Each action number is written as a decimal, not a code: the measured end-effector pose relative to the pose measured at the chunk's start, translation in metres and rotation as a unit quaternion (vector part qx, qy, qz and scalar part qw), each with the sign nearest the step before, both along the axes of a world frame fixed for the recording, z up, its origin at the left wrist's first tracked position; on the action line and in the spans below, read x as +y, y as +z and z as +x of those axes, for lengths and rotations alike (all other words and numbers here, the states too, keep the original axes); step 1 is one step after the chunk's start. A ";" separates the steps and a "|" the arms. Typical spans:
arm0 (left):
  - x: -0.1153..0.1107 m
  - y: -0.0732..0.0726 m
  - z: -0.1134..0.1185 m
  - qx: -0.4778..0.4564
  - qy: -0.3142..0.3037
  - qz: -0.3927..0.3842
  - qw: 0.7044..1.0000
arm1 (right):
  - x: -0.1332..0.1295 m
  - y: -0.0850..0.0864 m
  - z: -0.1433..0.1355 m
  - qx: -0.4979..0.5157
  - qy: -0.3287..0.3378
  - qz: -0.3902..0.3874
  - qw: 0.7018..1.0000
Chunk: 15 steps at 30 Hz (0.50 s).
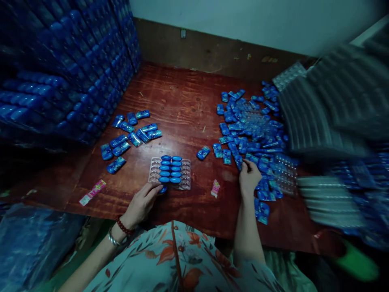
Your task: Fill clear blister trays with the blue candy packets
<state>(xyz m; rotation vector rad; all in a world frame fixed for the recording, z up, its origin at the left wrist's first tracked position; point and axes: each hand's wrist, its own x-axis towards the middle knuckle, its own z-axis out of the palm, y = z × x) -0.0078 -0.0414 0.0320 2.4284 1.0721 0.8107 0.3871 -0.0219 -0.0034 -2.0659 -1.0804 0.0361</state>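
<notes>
Head view, and I am looking down on a reddish wooden tabletop [182, 97] with both of the person's hands over its near half. I have the left hand [146, 199] at the near edge of a clear blister tray [185, 173], fingers close together and touching a small blue piece [163, 189]; whether they grip it I cannot tell from here. That tray lies flat in front of the wearer, two columns of glossy blue oval pieces [175, 174] filling its middle, bare clear cells on either side. Over on my right, the right hand [249, 175] has thumb and fingertips pinched on a blue packet [238, 162] at the near-left side of a spread pile of blue packets [243, 144]. A lone blue packet [203, 153] sits between the tray and that pile, with a pink-and-yellow wrapper [215, 189] nearer me. To the left of the tray I see a loose group of blue packets [135, 139] and, closer, a pink printed strip [92, 192]. A tall stack of blue-filled trays [75, 73] rises at far left; blurred stacks of clear trays [304, 113] stand at right. The left wrist wears a red bead bracelet [124, 227].
</notes>
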 end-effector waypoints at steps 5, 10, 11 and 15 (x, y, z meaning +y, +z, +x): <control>0.007 -0.001 0.008 0.027 -0.013 0.015 0.999 | 0.033 0.022 -0.017 -0.087 0.068 -0.189 0.976; 0.019 0.011 0.013 0.080 -0.044 -0.041 0.995 | 0.048 0.032 -0.021 -0.092 0.139 -0.347 0.923; 0.020 0.012 0.012 0.081 -0.046 -0.056 0.994 | 0.046 0.032 -0.019 -0.070 0.154 -0.338 0.926; 0.016 0.002 0.008 0.063 -0.029 -0.036 0.997 | 0.010 0.033 -0.027 0.183 0.211 -0.200 0.939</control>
